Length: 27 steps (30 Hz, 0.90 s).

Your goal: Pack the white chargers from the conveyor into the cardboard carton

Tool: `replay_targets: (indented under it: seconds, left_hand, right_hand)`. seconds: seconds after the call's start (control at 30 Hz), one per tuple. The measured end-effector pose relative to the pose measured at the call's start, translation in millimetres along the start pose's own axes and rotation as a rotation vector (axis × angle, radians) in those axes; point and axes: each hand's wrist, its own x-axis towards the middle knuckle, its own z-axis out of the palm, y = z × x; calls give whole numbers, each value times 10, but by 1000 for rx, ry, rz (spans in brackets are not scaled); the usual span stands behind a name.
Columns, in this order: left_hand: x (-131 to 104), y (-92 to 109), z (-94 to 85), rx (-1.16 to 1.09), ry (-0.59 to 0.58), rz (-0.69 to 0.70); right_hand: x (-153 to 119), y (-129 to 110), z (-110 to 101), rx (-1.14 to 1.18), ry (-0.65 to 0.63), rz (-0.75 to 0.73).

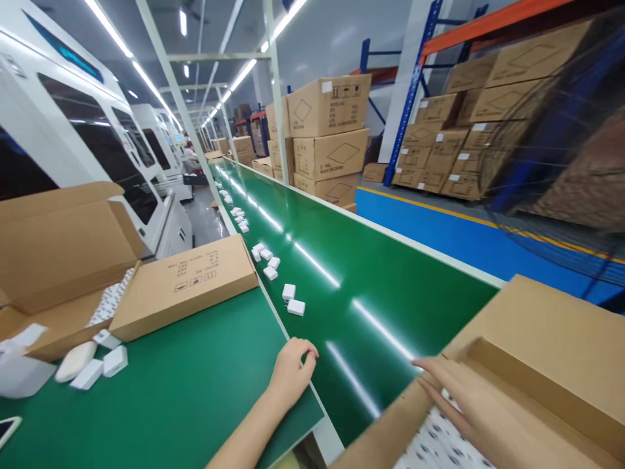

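Brown cardboard was ranged along the near right side, where an open carton (561, 384) was set at the near end of a green belt (415, 273). Over its dark-marked white contents (439, 446) the right hand (481, 397) was held, the fingers stretched out and spread. By the table's near right corner, the left hand (291, 371) was placed over the edge beside the belt, its fingers loosely curled toward the thumb — whether the tips were pressed together could not be told.

At the left edge of the table (185, 391), a phone-like object (7, 426) was cut off by the view. Farther along that edge, loose white blocks (116, 360) were grouped beside a rounded white item (76, 361). Behind them, toward the table's far edge, an open-lidded box (63, 254) was flanked by a flat closed carton (190, 286).

On the belt, two white adapters (295, 307) were left close together near its left edge, past the left hand; more (266, 255) were strung out along that edge. Beyond the belt's right edge, cartons (332, 153) were stacked, and farther off more boxes (434, 153) were piled at blue-and-orange racking (488, 29).
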Motion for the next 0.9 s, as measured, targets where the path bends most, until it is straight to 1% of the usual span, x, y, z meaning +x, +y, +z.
replay_targets:
  seconds: [0.03, 0.13, 0.2, 0.23, 0.3, 0.37, 0.47, 0.57, 0.63, 0.7, 0.77, 0.83, 0.9]
  left_hand:
    - [4, -36, 5, -25, 10, -36]
    - [67, -60, 33, -98, 26, -72]
    - [110, -63, 42, -150, 37, -85]
    - [125, -67, 43, -173, 44, -97]
    - [140, -78, 41, -203, 57, -120]
    - [142, -81, 37, -213, 72, -135]
    - [136, -62, 24, -220, 92, -145]
    - [125, -36, 7, -241, 117, -165]
    - [119, -28, -1, -242, 108, -178]
    - [116, -27, -3, -232, 80, -180]
    - [116, -29, 0, -220, 67, -172]
    - [118, -32, 4, -212, 74, -166]
    - [123, -37, 3, -212, 79, -165]
  right_hand:
    - [287, -205, 100, -146, -109, -98]
    - [1023, -684, 520, -246, -182, -197]
    - [1377, -898, 823, -308, -217, -224]
    - [1508, -982, 960, -345, -236, -236]
    - [1684, -1112, 1180, -418, -272, -258]
    - [1774, -1191, 1314, -478, -313, -281]
    - [1864, -1212, 1348, -529, -382, -318]
    - [2011, -1174, 1265, -525, -423, -377]
    - [2121, -1164, 1226, -494, -425, -426]
    - [2196, -1179, 1245, -440, -423, -463]
    - [2222, -1203, 1312, -360, -430, -477]
    - [2213, -1208, 1378, -258, -431, -467]
    - [2193, -1170, 1382, -139, -422, -432]
